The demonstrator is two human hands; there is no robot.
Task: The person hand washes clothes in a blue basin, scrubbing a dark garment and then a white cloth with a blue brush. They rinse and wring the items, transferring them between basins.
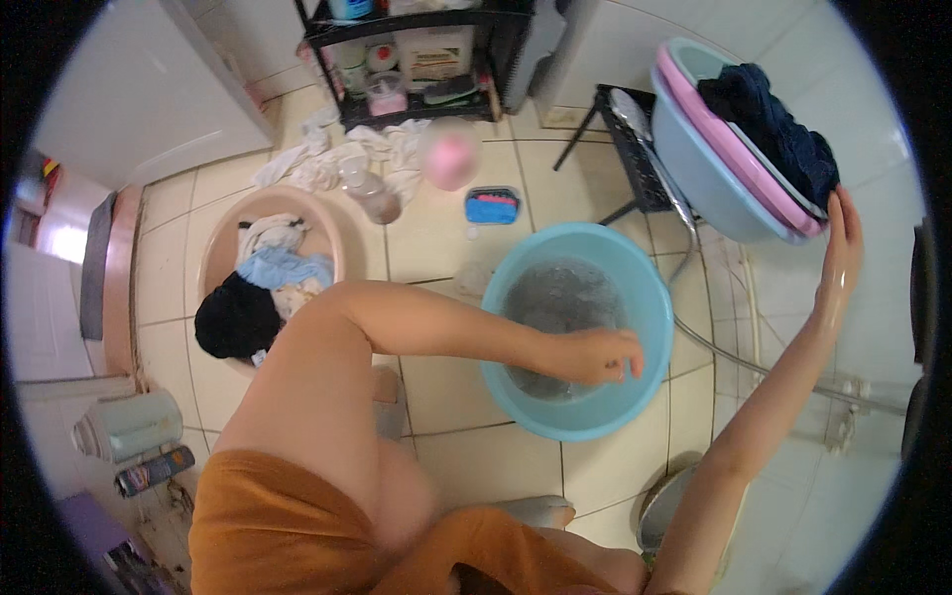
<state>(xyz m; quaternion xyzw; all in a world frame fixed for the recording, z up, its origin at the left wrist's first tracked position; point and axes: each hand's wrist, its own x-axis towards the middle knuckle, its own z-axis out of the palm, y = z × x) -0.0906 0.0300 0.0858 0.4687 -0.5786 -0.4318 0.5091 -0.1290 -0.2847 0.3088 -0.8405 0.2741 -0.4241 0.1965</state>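
Observation:
A turquoise plastic basin point(660, 320) stands on the floor, with greyish, foamy water point(561, 294) in it. Above this water hangs my left hand point(602, 355), its fingers loosely bent and no object visible in them. At the upper right, my right hand point(844, 238) touches the edge of a tilted stack of plastic basins. A pink basin point(732, 160) is nested inside a light blue basin point(695, 175), with a pale green one point(688, 63) innermost. A dark navy garment point(777, 126) hangs over the stack's rim beside my right fingertips. My right thumb is hidden.
A shower head point(628, 111) with a metal hose rests on a black stool point(639, 160). At left, a beige basin point(216, 245) holds clothes. White cloths point(327, 160), a pump bottle point(370, 193) and a blue brush point(492, 207) lie near a black shelf point(416, 30).

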